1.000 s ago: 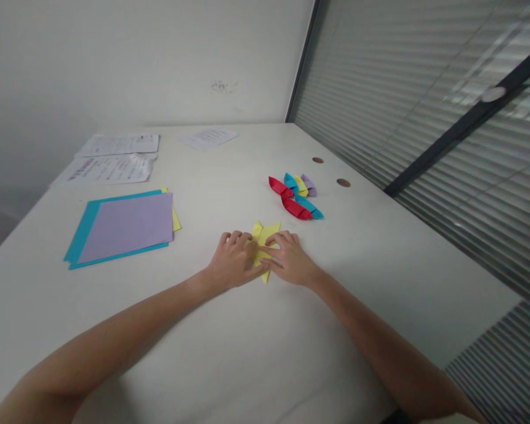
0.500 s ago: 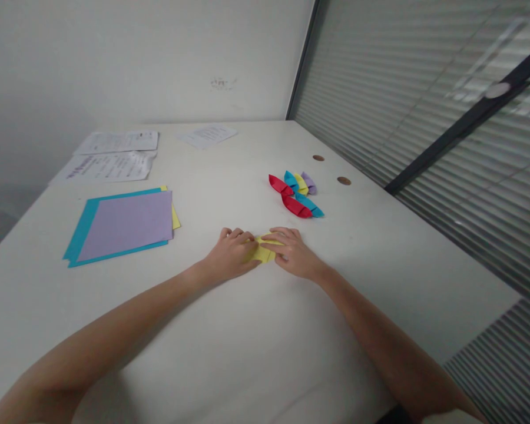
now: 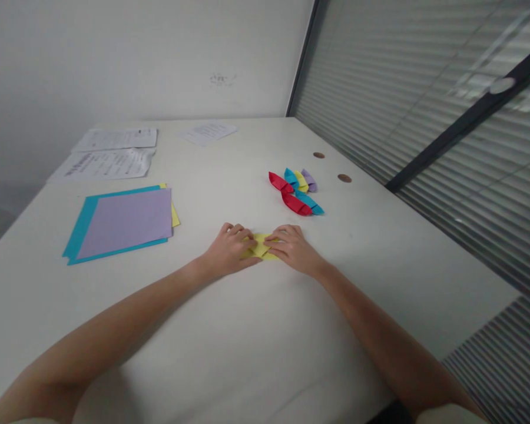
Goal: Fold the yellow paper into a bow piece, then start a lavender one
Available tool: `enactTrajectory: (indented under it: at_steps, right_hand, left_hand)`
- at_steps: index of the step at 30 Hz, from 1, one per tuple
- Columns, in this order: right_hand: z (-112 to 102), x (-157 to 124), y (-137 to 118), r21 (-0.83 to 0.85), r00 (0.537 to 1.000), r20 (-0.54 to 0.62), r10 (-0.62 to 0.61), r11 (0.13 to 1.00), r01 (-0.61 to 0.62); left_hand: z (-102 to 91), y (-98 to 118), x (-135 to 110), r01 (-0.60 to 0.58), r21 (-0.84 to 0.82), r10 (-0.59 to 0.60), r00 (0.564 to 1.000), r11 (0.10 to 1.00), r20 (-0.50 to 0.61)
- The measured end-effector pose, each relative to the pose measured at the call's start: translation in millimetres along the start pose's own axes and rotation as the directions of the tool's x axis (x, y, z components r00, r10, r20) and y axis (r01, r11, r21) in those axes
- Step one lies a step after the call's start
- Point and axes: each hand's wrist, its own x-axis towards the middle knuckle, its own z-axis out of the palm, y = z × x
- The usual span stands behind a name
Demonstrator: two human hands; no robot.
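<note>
A small folded yellow paper (image 3: 260,246) lies flat on the white table (image 3: 256,341), mostly covered by both hands. My left hand (image 3: 229,250) presses on its left side with curled fingers. My right hand (image 3: 294,250) presses on its right side, fingertips pinched onto the fold. The two hands nearly touch over the paper.
Several finished folded pieces in red, blue, yellow and purple (image 3: 297,191) lie just beyond the hands. A stack of purple, blue and yellow sheets (image 3: 123,222) sits to the left. Printed papers (image 3: 106,156) lie at the back. Window blinds (image 3: 424,118) run along the right edge.
The yellow paper's upright flaps have been folded down, making it smaller and flatter. Both hands closed in over it and shifted slightly away from me.
</note>
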Motion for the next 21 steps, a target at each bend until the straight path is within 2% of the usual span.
enactTrajectory:
  at_steps: [8, 14, 17, 21]
  right_hand:
    - [0.6, 3.0, -6.2, 0.003, 0.998, -0.046, 0.032, 0.999, -0.032]
    - [-0.8, 2.7, -11.8, 0.012, 0.997, -0.035, 0.069, 0.998, -0.068]
    - [2.5, 2.6, -12.7, 0.012, 0.988, -0.041, 0.146, 0.989, -0.145]
    - [11.6, 3.9, -10.4, 0.063, 0.949, -0.065, 0.307, 0.951, -0.304]
  left_hand:
    - [-8.9, 5.9, 3.4, 0.077, -0.031, -0.075, 0.996, 0.997, 0.045]
    - [-1.4, 0.2, 4.5, 0.094, -0.023, -0.093, 0.995, 0.995, 0.046]
    - [2.9, -2.5, 4.6, 0.111, -0.041, -0.11, 0.994, 0.993, 0.026]
    - [7.0, -3.3, 4.0, 0.172, -0.091, -0.17, 0.985, 0.981, 0.031]
